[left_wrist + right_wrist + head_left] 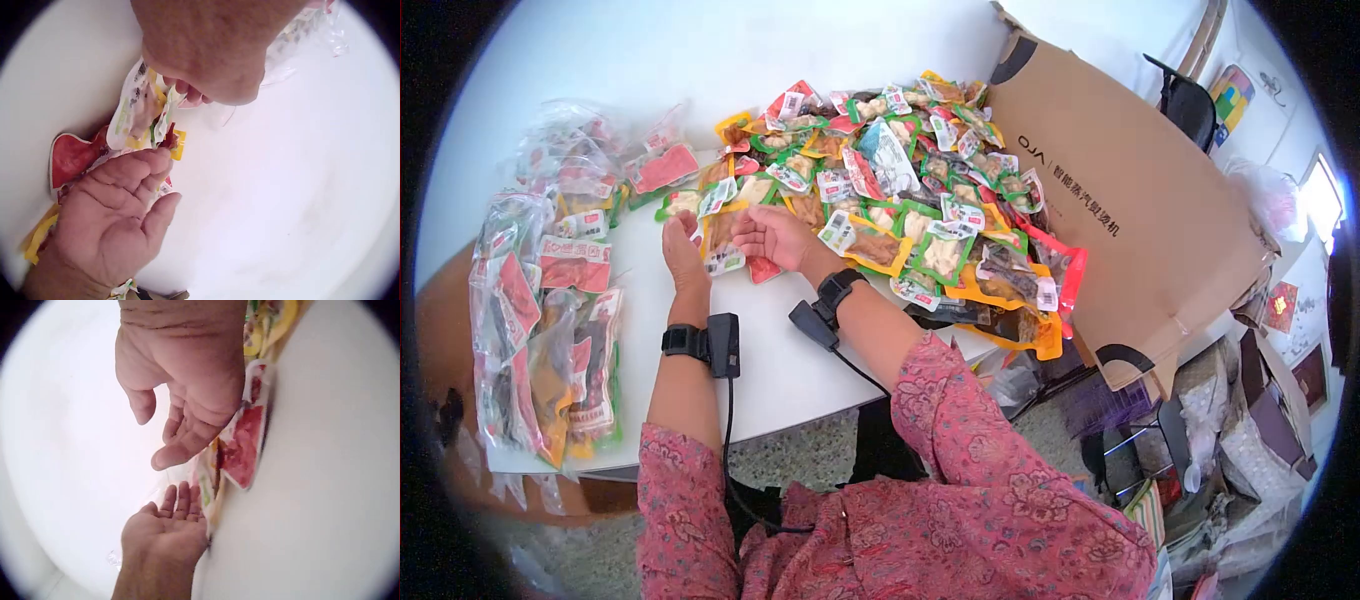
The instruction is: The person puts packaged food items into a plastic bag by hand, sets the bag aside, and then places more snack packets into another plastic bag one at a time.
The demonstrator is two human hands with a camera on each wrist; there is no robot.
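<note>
Both hands gathering a few snack packets at the near edge of the pile — the pick-up step, by the look of it.

The left hand (683, 240) and right hand (768, 235) sit just left of centre in the head view, on the white counter (780, 370), closing from either side on a small stack of snack packets (722, 240). In the left wrist view the left fingers (187, 94) curl onto a pale packet (139, 109) near the upper middle; the right fingers (178, 434) are loosely bent, palm open, grasping nothing firmly. A red packet (244, 447) lies just beside them. Next, I judge, the packets need squaring up and a firmer pinch — they look glossy, thin, slippery. Bagged bundles (550, 330) lie at far left, a cardboard box (1130, 210) at right.
</note>
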